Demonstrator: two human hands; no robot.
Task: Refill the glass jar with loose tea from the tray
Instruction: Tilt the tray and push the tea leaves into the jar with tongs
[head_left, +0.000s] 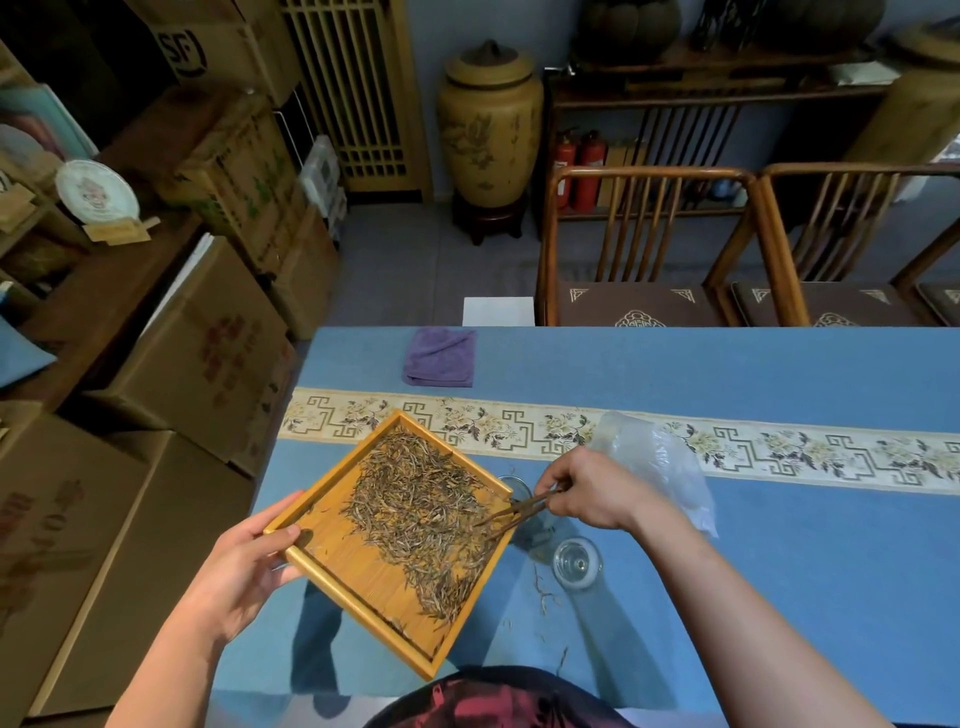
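— What are your hands doing?

— My left hand (244, 566) grips the near-left corner of the square bamboo tray (358, 571), thumb over the rim, fingers underneath, holding it lifted and tilted above the blue tablecloth (779, 571). My right hand (592, 491) is closed around a pair of dark wooden tongs (519, 512), whose tips reach over the tray's right edge into the tea.

— And the tea itself?

— The loose tea (426, 519) is long, thin, wiry leaves, dark brown mixed with golden ones, spread in a band from the tray's far corner down toward its right side. The left part of the tray is bare wood.

— Where's the jar?

— The glass jar (519, 491) stands on the cloth just beyond the tray's right edge, mostly hidden by the tray and tongs – only some of its clear rim shows. Its glass lid (576, 562) lies nearby, with a few stray leaves (543, 592) beside it. A crumpled clear plastic bag (660, 462) sits behind my right hand, and a folded purple towel (440, 357) lies at the far edge.
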